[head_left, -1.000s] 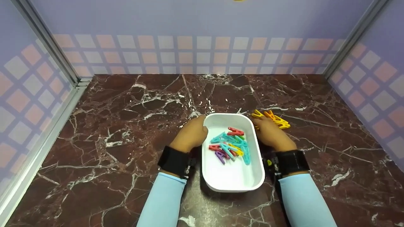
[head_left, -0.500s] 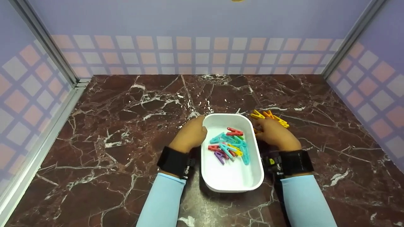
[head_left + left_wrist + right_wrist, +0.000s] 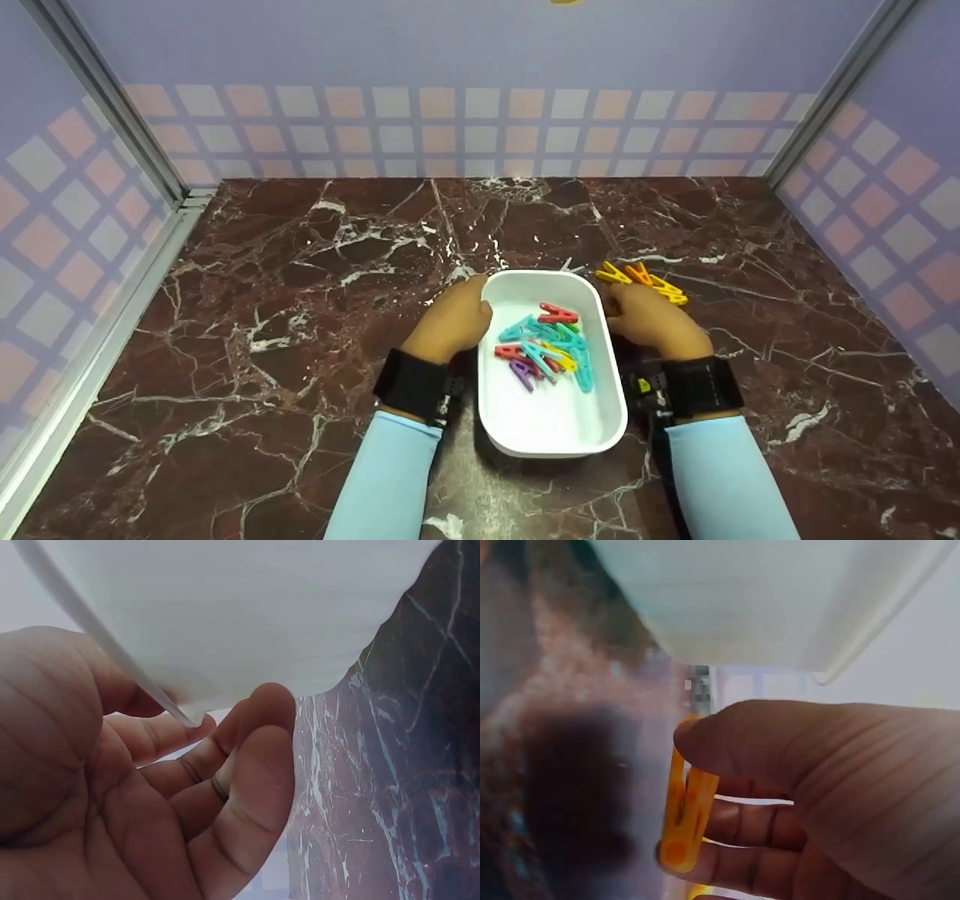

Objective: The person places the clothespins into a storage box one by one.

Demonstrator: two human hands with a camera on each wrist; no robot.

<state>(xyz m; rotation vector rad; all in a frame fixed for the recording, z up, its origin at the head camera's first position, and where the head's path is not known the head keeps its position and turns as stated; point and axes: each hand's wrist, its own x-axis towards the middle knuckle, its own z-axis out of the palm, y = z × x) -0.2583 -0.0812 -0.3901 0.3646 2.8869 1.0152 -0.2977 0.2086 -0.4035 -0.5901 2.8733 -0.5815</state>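
While the left hand (image 3: 452, 319) grips the rim of the white container (image 3: 544, 420), we find the right hand (image 3: 654, 321) pinching 1 orange clothespin (image 3: 694, 806) between thumb and fingers, just outside the container's right wall. We record mixed-colour clothespins (image 3: 538, 355) inside the container and further yellow and orange clothespins (image 3: 664, 286) on the marbled tabletop (image 3: 247, 300) just beyond the right hand.

This looks like a small booth-like workstation. Lilac wall panels (image 3: 480, 45) with pink and white squares (image 3: 526, 103) and straight grey metal corner strips (image 3: 841, 90) enclose a red-brown, white-veined marble-look surface (image 3: 225, 300).
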